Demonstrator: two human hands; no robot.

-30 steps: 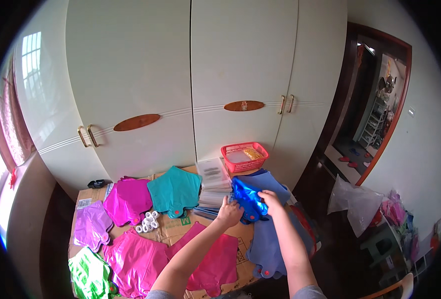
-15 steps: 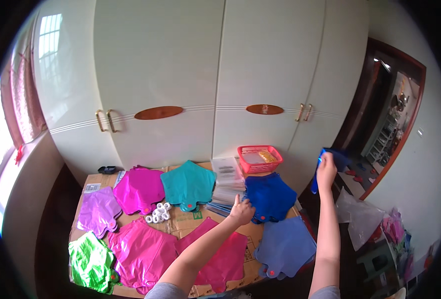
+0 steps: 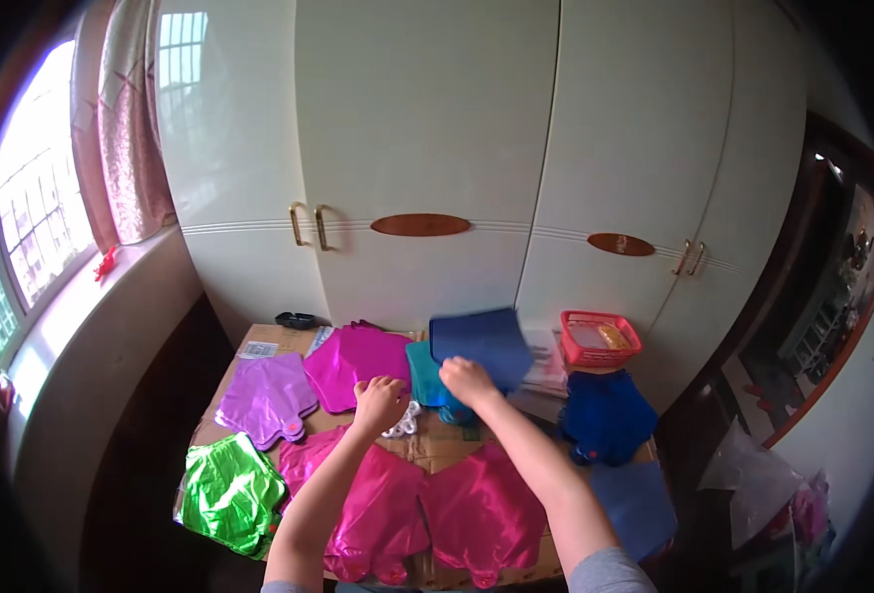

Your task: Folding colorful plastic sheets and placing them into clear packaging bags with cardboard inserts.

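Observation:
My right hand (image 3: 467, 382) grips a flat, dark blue foil balloon (image 3: 478, 341) by its near left edge. It hangs above the teal foil balloon (image 3: 420, 368) and hides most of it. My left hand (image 3: 379, 403) is closed, fingers curled, between the magenta foil balloons (image 3: 356, 356) and a small heap of white rings (image 3: 404, 423). What its fingers hold, if anything, is hidden. Hot pink foil balloons (image 3: 382, 504) lie beneath my left forearm, with another pink pile (image 3: 486, 499) beside them.
Lilac (image 3: 264, 395) and green foil balloons (image 3: 229, 492) lie at left on the cardboard-covered table (image 3: 457, 455). At right are blue piles (image 3: 610, 410), plastic sleeves (image 3: 543, 361) and a red basket (image 3: 600, 341). A black tray (image 3: 296, 320) stands by the white cupboard (image 3: 417, 119).
My view has turned left. My right hand has brought the dark blue balloon from the far right to over the teal one. My left hand has moved left from the sleeves to the white rings.

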